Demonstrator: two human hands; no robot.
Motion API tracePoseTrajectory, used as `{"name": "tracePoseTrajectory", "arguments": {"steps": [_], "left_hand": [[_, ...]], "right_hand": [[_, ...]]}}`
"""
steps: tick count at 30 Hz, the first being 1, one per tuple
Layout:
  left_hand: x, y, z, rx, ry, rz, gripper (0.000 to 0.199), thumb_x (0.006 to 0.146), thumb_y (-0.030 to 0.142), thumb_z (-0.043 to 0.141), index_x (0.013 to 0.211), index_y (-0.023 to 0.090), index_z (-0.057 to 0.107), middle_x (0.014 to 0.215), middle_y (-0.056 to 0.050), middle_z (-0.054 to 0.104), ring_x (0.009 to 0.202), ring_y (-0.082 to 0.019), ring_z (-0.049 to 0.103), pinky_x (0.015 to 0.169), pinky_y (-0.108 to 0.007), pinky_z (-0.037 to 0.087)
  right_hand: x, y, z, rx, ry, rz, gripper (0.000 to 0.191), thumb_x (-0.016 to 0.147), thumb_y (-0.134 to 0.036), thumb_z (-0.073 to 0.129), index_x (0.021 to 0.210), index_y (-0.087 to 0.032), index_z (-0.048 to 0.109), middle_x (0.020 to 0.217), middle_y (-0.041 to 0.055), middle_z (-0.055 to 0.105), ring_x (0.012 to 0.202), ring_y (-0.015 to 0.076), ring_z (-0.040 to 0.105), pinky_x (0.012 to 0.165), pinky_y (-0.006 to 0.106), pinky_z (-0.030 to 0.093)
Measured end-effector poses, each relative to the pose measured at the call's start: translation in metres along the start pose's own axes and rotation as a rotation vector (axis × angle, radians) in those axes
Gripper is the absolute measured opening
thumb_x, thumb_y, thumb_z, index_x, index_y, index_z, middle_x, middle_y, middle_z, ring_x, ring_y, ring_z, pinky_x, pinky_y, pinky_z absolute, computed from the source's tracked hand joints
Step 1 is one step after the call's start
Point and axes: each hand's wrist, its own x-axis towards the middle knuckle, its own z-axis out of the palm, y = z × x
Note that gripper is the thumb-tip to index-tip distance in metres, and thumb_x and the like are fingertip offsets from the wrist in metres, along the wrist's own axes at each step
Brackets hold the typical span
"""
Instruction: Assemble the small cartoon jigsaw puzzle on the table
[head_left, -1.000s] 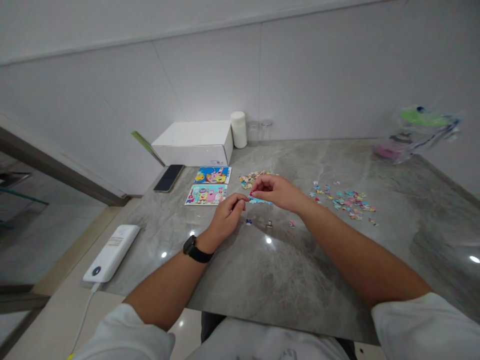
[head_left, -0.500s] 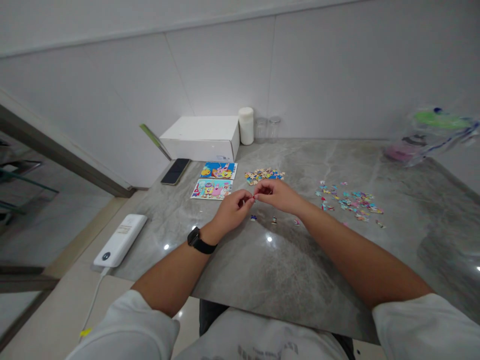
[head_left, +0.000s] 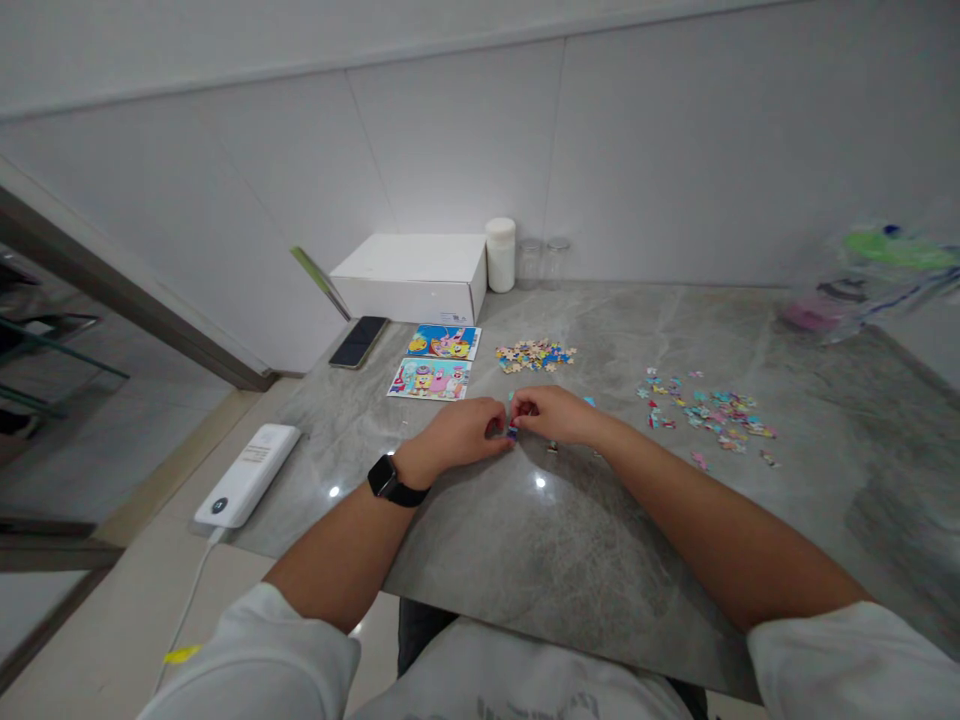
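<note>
Both my hands meet low over the grey table around a small blue and red puzzle piece. My left hand, with a black watch at the wrist, has its fingers curled and its thumb against this piece. From the other side my right hand pinches at the piece's upper end; its fingertips partly hide it. Another loose puzzle piece lies just under my right hand, and light blue bits show behind that hand. Two cartoon picture cards lie beyond my left hand.
A puzzle pile lies behind my hands, and scattered pieces lie to the right. Farther back are a white box, a white bottle, two glasses, and a plastic bag. A phone and a power bank are left.
Both hands have come down and slightly nearer to me, to the blue piece on the table. The left fingers have spread a little from their pinch. The view has shifted slightly.
</note>
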Motion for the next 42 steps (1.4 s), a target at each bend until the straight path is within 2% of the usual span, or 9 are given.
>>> {"name": "tracePoseTrajectory", "arguments": {"steps": [5, 19, 26, 33, 42], "left_hand": [[0.000, 0.000, 0.001, -0.001, -0.001, -0.007, 0.022, 0.089, 0.043, 0.075, 0.091, 0.022, 0.067, 0.089, -0.004, 0.072, 0.078, -0.021, 0.064, 0.066, -0.030, 0.040], [0.000, 0.000, -0.001, 0.036, -0.031, 0.008, 0.015, 0.091, 0.036, 0.072, 0.095, 0.021, 0.069, 0.092, -0.005, 0.074, 0.077, -0.020, 0.065, 0.067, -0.030, 0.041], [0.001, 0.005, -0.004, 0.058, -0.083, -0.041, 0.018, 0.093, 0.038, 0.070, 0.098, 0.020, 0.071, 0.094, -0.005, 0.075, 0.079, -0.020, 0.066, 0.068, -0.030, 0.043], [0.001, 0.005, -0.004, 0.067, -0.076, -0.044, 0.018, 0.093, 0.038, 0.070, 0.096, 0.020, 0.070, 0.093, -0.004, 0.075, 0.077, -0.019, 0.065, 0.066, -0.029, 0.041], [0.001, 0.008, -0.001, 0.064, -0.055, -0.025, 0.017, 0.093, 0.035, 0.068, 0.100, 0.020, 0.070, 0.095, -0.005, 0.075, 0.081, -0.020, 0.067, 0.070, -0.030, 0.045]], "right_hand": [[-0.003, -0.005, 0.007, -0.043, -0.005, 0.010, 0.009, 0.087, -0.014, 0.069, 0.090, -0.021, 0.074, 0.080, -0.0004, 0.072, 0.074, 0.0141, 0.063, 0.068, 0.025, 0.040], [-0.003, -0.009, 0.005, -0.103, 0.019, 0.008, 0.012, 0.088, -0.014, 0.067, 0.092, -0.022, 0.076, 0.087, 0.0020, 0.077, 0.080, 0.0159, 0.067, 0.071, 0.025, 0.042], [-0.002, -0.008, 0.008, -0.175, 0.058, 0.016, 0.015, 0.088, -0.013, 0.066, 0.094, -0.021, 0.076, 0.090, 0.0019, 0.077, 0.083, 0.0160, 0.067, 0.073, 0.024, 0.042], [0.000, -0.006, 0.012, -0.261, 0.072, 0.005, 0.015, 0.089, -0.015, 0.066, 0.096, -0.022, 0.077, 0.094, 0.0033, 0.078, 0.087, 0.0179, 0.067, 0.076, 0.027, 0.042], [-0.001, -0.006, 0.016, -0.363, 0.063, 0.015, 0.016, 0.091, -0.021, 0.066, 0.103, -0.021, 0.078, 0.103, 0.0075, 0.077, 0.098, 0.0220, 0.068, 0.082, 0.029, 0.044]]}}
